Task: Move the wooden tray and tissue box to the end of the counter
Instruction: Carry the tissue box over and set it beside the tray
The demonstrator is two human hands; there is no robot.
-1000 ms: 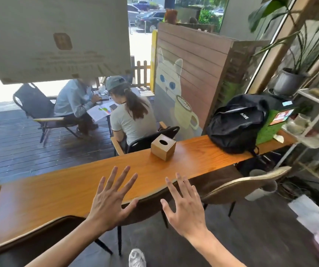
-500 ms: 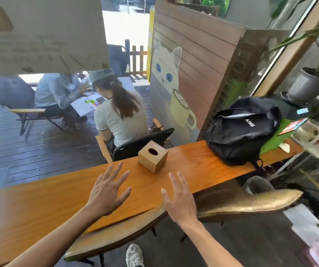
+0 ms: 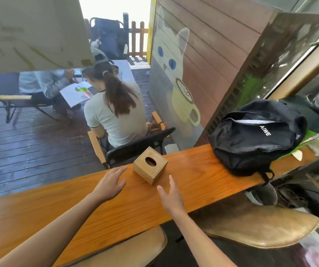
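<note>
- The wooden tissue box (image 3: 151, 165) stands upright on the orange-brown wooden desk (image 3: 193, 170), its oval slot facing up, between a person's two outstretched hands.
- The left hand (image 3: 110, 183) is spread with fingers loose and palm down, just left of the box and not touching it; it holds nothing.
- The right hand (image 3: 171, 195) is likewise unclenched and empty, thumb apart from the fingers, its fingertips near the box's lower right corner with a gap showing.
- Both bare forearms reach in over the desk's near edge from the bottom of the view.
- A black backpack (image 3: 256, 135) with white lettering lies on the desk to the right of the box, well apart from it.
- Two tan padded chair backs (image 3: 251, 226) sit below the desk's near edge.
- Beyond the window, a person in a pale T-shirt (image 3: 114, 116) sits with back turned on a black chair on a dark deck, beside a wooden panel painted with a cat and a cup (image 3: 176, 74).
</note>
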